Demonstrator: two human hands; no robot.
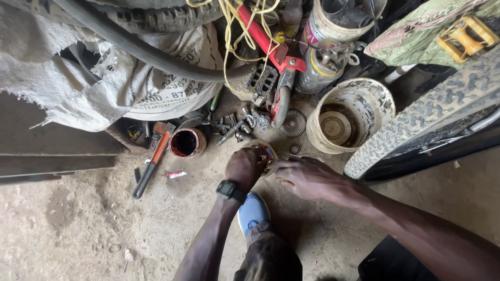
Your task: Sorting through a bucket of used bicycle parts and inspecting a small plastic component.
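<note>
While we look down from the head camera, we see both hands meeting over a small round tin (264,151) that sits on the dirt floor (78,218), just in front of a blue shoe (253,211). Our left hand (245,167), with a black watch (230,190) on the wrist, is curled closed against the near side of the tin, and we cannot tell if it really grips it. Our right hand (304,177) lies half open, its fingertips touching the tin's right edge. Behind the tin there is a pile of metal bolts (234,127), and to the left a rusty open can (186,142) and a pipe wrench (152,158). A dirty white bucket (364,99) stands to the right, close to a knobby tyre (432,112).
</note>
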